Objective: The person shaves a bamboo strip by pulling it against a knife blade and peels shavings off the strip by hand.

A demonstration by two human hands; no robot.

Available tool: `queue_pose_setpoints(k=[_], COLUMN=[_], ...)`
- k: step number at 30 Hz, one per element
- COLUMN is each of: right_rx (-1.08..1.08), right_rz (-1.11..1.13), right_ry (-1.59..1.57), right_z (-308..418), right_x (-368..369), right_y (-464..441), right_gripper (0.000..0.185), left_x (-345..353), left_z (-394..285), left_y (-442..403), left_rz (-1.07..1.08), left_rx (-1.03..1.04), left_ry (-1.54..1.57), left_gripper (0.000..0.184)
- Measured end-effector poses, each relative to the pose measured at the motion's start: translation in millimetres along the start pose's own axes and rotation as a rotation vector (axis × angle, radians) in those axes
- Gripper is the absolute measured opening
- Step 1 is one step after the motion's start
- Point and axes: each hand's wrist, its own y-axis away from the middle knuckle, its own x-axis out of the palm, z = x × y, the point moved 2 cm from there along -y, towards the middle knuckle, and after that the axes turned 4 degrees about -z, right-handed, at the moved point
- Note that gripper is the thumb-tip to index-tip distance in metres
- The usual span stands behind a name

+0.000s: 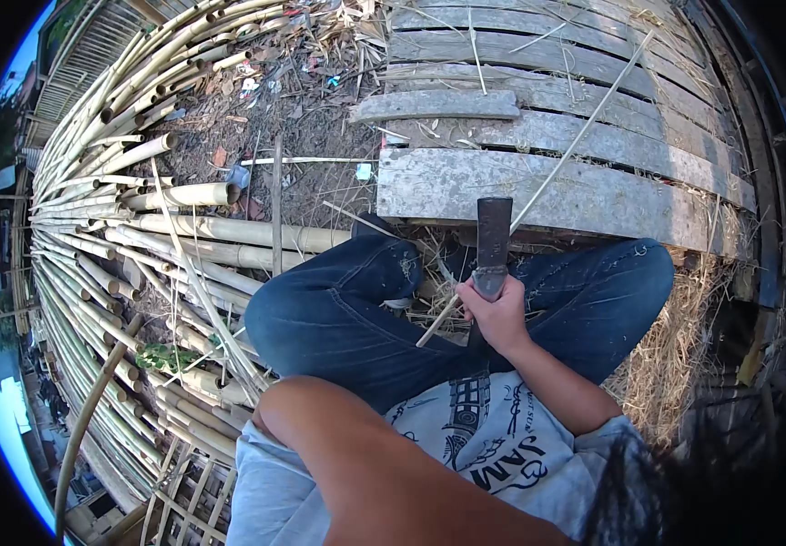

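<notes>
My right hand [497, 314] is closed around the grey lower part of a tool [494, 232], whose dark, blunt-ended part points away from me. A long thin bamboo strip [584, 132] slants from the upper right, passes behind the tool and comes out beside my fingers, its pale lower end [438, 323] above my lap. Whether my fingers touch the strip is unclear. My left arm crosses the bottom of the view, bent, and its hand is out of frame.
Weathered planks [520, 182] form a platform ahead, with a loose board [438, 106] on it. Bamboo poles [229, 232] are heaped on the left. My jeans-clad legs [329, 318] are folded in front. Dry straw [675, 355] lies at the right, and litter-strewn soil [320, 118] lies ahead.
</notes>
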Motion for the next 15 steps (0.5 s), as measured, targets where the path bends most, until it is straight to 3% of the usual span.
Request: queue_pose_setpoints(k=[8, 11, 13, 15], right_rx=[0.006, 0.024, 0.024, -0.011], right_rz=[0.012, 0.025, 0.040, 0.040], right_ry=[-0.080, -0.139, -0.177, -0.176], right_z=[1, 10, 20, 27], right_x=[-2, 3, 5, 4], right_y=[-4, -6, -5, -4], right_gripper=[0.014, 0.011, 0.012, 0.013], left_x=[-2, -8, -37, -84], left_z=[-40, -41, -15, 22], left_y=[-16, -23, -20, 4], left_rz=[0.259, 0.265, 0.005, -0.313], left_rx=[0.263, 0.271, 0.074, -0.390], left_ry=[0.105, 0.186, 0.149, -0.351], left_gripper=[0.053, 0.051, 0.068, 0.090])
